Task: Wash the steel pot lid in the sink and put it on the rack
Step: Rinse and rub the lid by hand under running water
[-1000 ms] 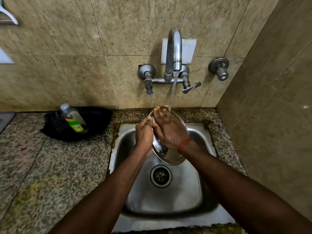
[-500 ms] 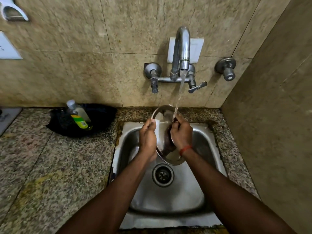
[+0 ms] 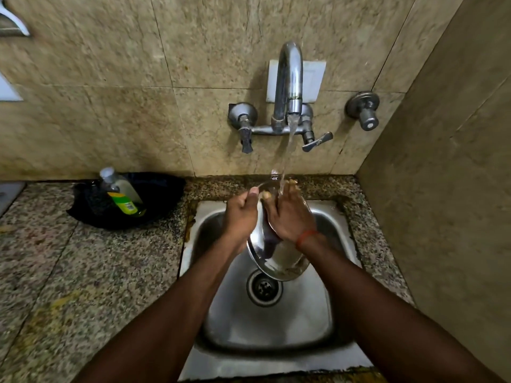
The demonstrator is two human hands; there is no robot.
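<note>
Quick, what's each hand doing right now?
Left hand: closed on the rim of the steel pot lid.
Right hand: open, flat against the lid under the running water.

The light is dim and warm, falling from above, so the forearms read nearly black. Glare sits on the tap (image 3: pixel 289 78) and the sink (image 3: pixel 276 327) floor. Wide-angle bending curves the wall tiles and the bench (image 3: pixel 83 272) edges (most at the corners). The left margin smears with motion blur.
</note>
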